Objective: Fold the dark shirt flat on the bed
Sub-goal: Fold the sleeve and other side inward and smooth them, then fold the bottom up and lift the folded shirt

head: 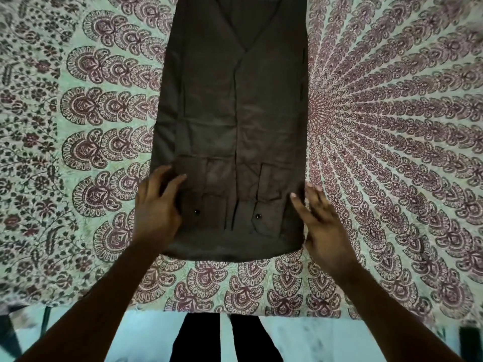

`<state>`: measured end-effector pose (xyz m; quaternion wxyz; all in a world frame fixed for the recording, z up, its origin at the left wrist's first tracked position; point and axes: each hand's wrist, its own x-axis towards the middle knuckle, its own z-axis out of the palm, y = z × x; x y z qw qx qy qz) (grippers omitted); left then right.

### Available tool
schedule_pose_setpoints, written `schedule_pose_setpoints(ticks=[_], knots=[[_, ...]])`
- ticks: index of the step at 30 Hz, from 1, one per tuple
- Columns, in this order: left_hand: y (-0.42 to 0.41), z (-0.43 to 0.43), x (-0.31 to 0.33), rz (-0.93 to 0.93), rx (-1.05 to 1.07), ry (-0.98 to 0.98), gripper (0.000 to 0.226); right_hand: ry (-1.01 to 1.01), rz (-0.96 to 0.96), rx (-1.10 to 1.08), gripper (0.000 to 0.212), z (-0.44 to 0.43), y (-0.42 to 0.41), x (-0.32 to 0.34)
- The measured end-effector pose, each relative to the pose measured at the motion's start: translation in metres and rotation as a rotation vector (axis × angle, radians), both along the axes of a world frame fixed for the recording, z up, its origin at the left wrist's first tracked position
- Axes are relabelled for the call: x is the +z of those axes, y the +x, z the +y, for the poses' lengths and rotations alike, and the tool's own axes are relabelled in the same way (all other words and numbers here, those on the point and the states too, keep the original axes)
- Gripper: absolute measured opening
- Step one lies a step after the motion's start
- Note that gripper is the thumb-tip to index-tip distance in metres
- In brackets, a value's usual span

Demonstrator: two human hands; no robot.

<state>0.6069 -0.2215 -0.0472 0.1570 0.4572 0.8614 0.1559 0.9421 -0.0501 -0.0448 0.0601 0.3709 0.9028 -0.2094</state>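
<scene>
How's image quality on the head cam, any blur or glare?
Head view: dim, flat light with no glare; the dark shirt is low-contrast, its folds faint. Same view: the right hand is motion-blurred, the left hand sharper; wide-angle distortion bends the bedspread pattern, and the top-right corner is smeared.

The bed (261, 291), covered by a paisley-printed sheet (78, 126), bears the dark shirt (230, 113) lying flat, lengthwise

Single head view, looking steeply down, close over bed (392, 126) near edge
</scene>
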Motion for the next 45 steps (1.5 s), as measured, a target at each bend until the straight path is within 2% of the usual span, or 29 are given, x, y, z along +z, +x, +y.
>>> schedule_pose_setpoints(ticks=[3,5,7,11,13,15,18,21,23,25,29,30,32,35,36,38,41,43,45], knots=[[-0.031,-0.045,0.002,0.023,-0.023,-0.102,0.078,-0.039,-0.073,0.11,0.098,0.011,0.015,-0.001],[-0.051,-0.063,0.003,0.055,-0.169,-0.13,0.069,-0.014,-0.1,0.238,0.087,0.021,0.018,0.003],[-0.065,-0.066,0.004,0.095,-0.347,-0.19,0.071,0.031,-0.131,0.35,0.086,0.031,0.014,0.007],[-0.073,-0.061,0.004,0.234,-0.683,-0.3,0.111,0.132,-0.127,0.496,0.094,0.043,0.0,0.01],[-0.076,-0.057,0.005,0.26,-0.701,-0.31,0.123,0.143,-0.133,0.558,0.095,0.047,-0.009,0.009],[-0.079,-0.049,0.007,0.261,-0.688,-0.276,0.115,0.132,-0.135,0.605,0.089,0.046,-0.014,0.006],[-0.088,-0.036,0.015,0.281,-0.73,-0.23,0.086,0.122,-0.108,0.605,0.087,0.039,-0.02,0.001],[-0.09,-0.021,0.015,0.266,-0.758,-0.234,0.095,0.105,-0.071,0.525,0.092,0.033,-0.024,-0.006],[-0.089,-0.008,0.014,0.193,-0.809,-0.285,0.102,0.076,-0.019,0.459,0.089,0.028,-0.027,-0.005],[-0.084,0.003,0.015,0.078,-0.817,-0.29,0.096,0.047,0.035,0.403,0.087,0.024,-0.03,-0.003],[-0.078,0.024,0.019,-0.085,-0.726,-0.174,0.051,-0.02,0.144,0.196,0.063,0.024,-0.045,0.001],[-0.079,0.029,0.019,-0.139,-0.683,-0.113,0.048,-0.052,0.155,0.125,0.06,0.025,-0.049,0.003],[-0.082,0.042,0.024,-0.354,-0.544,0.027,0.053,-0.185,0.227,-0.027,0.053,0.03,-0.055,0.01],[-0.096,0.064,0.031,-0.649,-0.17,0.104,0.086,-0.431,0.451,-0.338,0.035,0.046,-0.068,0.028],[-0.098,0.072,0.035,-0.678,-0.06,0.14,0.084,-0.422,0.491,-0.382,0.039,0.054,-0.075,0.032],[-0.103,0.089,0.034,-0.728,0.101,0.201,0.054,-0.406,0.592,-0.488,0.042,0.074,-0.091,0.037],[-0.111,0.114,0.03,-0.771,0.274,0.139,0.027,-0.413,0.691,-0.721,0.011,0.11,-0.12,0.026],[-0.121,0.126,0.021,-0.76,0.339,0.08,0.024,-0.406,0.632,-0.776,0.003,0.132,-0.134,0.009],[-0.128,0.132,0.014,-0.759,0.388,0.033,0.022,-0.331,0.546,-0.781,0.006,0.144,-0.145,-0.005]])
